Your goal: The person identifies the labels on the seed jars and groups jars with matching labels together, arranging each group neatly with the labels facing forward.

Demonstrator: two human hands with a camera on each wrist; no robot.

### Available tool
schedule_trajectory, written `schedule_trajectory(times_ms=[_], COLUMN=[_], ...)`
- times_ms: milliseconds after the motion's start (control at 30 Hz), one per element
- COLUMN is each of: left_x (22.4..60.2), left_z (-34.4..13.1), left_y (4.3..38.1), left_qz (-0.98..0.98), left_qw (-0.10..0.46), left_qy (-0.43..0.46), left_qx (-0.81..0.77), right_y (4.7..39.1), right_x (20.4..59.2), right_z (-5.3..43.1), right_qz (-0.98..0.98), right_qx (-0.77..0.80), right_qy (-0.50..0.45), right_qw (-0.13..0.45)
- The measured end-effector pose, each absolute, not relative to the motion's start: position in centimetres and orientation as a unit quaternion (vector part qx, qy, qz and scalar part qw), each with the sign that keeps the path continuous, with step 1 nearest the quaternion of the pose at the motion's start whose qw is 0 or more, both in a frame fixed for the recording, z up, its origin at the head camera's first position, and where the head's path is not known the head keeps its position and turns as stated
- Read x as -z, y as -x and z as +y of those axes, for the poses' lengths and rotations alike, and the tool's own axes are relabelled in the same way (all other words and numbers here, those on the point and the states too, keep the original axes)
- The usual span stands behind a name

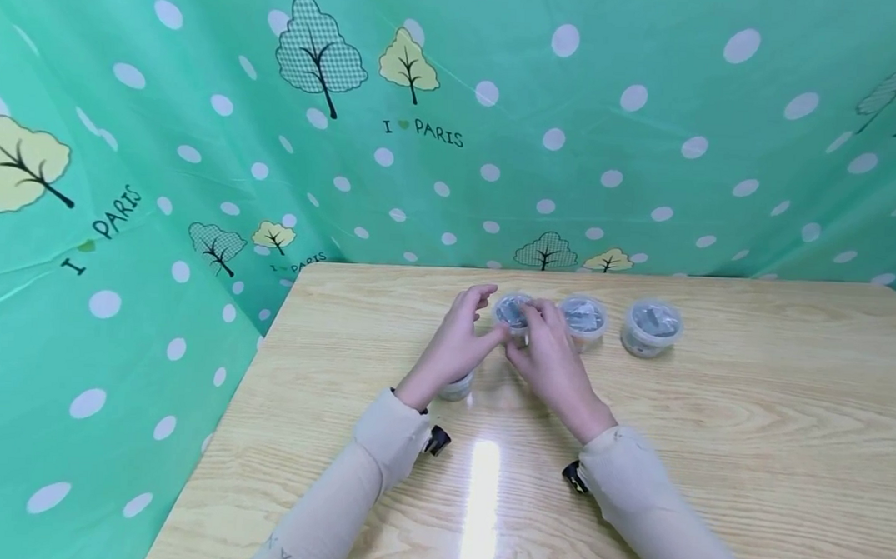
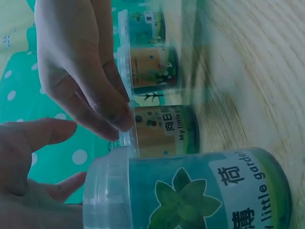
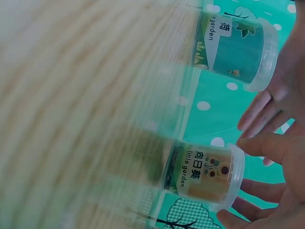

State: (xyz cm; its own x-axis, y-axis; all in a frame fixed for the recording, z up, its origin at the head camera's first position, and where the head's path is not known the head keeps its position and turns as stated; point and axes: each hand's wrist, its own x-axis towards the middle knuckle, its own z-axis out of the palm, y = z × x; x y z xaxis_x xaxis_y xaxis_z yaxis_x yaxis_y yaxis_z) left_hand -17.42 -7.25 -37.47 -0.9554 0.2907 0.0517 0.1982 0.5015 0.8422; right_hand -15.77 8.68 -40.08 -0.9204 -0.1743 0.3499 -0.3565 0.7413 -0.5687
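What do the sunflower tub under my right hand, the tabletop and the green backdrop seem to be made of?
Sunflower tub: probably plastic, smooth, with a printed label; its lid looks translucent.
Tabletop: wood or wood-look laminate, semi-gloss; grain shows, and a light reflects as a bright streak.
Backdrop: thin cloth or plastic sheeting, faintly shiny; it hangs in soft creases.

Cream sleeves [image 1: 337, 496] with bunched cuffs [image 1: 392, 427], dark lettering [image 1: 286, 555] on the left one, small black wrist devices [image 1: 438, 440].

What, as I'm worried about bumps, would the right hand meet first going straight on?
The sunflower-labelled tub, most likely: the right hand seems to grip its lid, though depth is unclear.
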Motion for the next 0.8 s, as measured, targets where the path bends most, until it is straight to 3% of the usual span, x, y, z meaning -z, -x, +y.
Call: schedule_trajectory(times_ms=[400, 800], left_x=[37.8, 37.6], left_z=[-7.0, -6.6], left_y=[18.6, 18.5], left_qz=[0.891, 0.899], left_qw=[0.121, 0.111], left_qy=[-0.159, -0.169], left_qx=[-0.408, -0.389], right_y=[16.1, 16.4], right_x=[40.0, 39.8], right_z=[8.9, 9.4], right_qz=[-0.932, -0.926], right_qx=[-0.327, -0.353], right_qy=[-0.122, -0.120], right_qw=[0.101, 0.055])
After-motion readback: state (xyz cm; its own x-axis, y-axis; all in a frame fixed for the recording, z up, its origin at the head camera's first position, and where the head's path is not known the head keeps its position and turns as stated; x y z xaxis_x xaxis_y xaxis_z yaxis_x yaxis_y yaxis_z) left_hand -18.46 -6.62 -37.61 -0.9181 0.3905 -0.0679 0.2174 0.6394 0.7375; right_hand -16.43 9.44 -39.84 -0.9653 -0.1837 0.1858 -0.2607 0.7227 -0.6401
